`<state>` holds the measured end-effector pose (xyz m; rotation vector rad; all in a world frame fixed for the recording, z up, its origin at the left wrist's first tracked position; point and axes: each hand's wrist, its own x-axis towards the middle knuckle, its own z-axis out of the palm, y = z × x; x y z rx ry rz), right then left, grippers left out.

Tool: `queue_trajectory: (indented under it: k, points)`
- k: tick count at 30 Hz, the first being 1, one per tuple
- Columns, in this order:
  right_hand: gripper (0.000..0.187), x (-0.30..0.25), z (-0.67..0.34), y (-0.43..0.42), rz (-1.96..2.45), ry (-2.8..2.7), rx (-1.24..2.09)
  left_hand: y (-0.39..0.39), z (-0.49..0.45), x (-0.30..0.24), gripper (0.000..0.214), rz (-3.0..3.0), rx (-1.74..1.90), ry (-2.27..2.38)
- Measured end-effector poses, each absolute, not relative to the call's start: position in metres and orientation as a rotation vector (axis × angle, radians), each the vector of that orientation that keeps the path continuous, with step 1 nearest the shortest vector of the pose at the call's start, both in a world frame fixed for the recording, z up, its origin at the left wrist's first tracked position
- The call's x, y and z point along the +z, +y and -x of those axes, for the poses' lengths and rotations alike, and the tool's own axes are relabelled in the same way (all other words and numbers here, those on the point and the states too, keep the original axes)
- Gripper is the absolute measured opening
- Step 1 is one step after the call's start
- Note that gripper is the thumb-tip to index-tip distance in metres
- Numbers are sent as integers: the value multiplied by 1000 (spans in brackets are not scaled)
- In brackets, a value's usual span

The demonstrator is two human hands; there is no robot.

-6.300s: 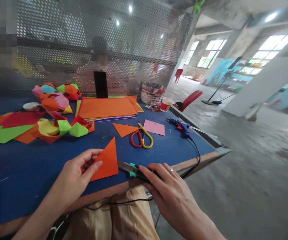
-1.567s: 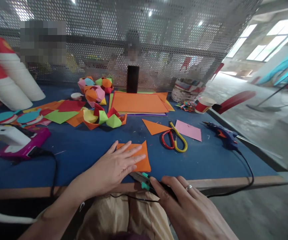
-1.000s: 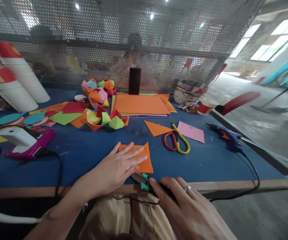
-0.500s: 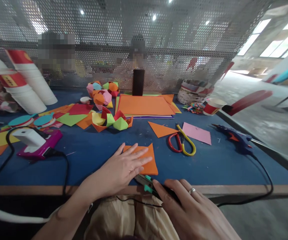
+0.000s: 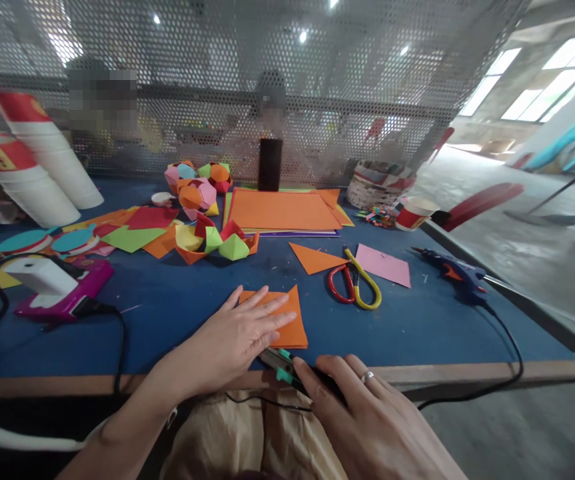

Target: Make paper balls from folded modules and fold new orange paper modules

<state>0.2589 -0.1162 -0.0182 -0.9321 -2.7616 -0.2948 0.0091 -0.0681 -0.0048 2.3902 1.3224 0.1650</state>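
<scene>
Right grip (image 5: 362,407) clasping cutter (image 5: 286,367), left grip (image 5: 236,337) spread across orange paper (image 5: 296,330), red-yellow scissors (image 5: 370,291) nearby

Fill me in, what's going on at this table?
A person's left hand lies flat over folded orange paper on the blue tabletop. The right hand grips a utility knife, its blade end by the left thumb at the paper's near edge; the tip is hidden. Scissors and a glue gun lie unheld to the right.
</scene>
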Motion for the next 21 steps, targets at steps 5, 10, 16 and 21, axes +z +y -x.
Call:
queue_trajectory:
  k: [5, 10, 16, 21]
  points:
    - [53, -14, -260, -116, 927, -2741, -281, -71, -12, -2, 47, -2380, 133, 1384]
    - [60, -8, -261, -112, 938, -2722, -284, -80, -5, -2, 49, -2384, 161, 1458]
    - [60, -6, -261, -106, 962, -2705, -278, -77, 16, -19, 51, -2378, 400, 1671]
    - [63, -6, -263, -107, 997, -2710, -292, -72, 19, -24, 52, -2370, 496, 1675]
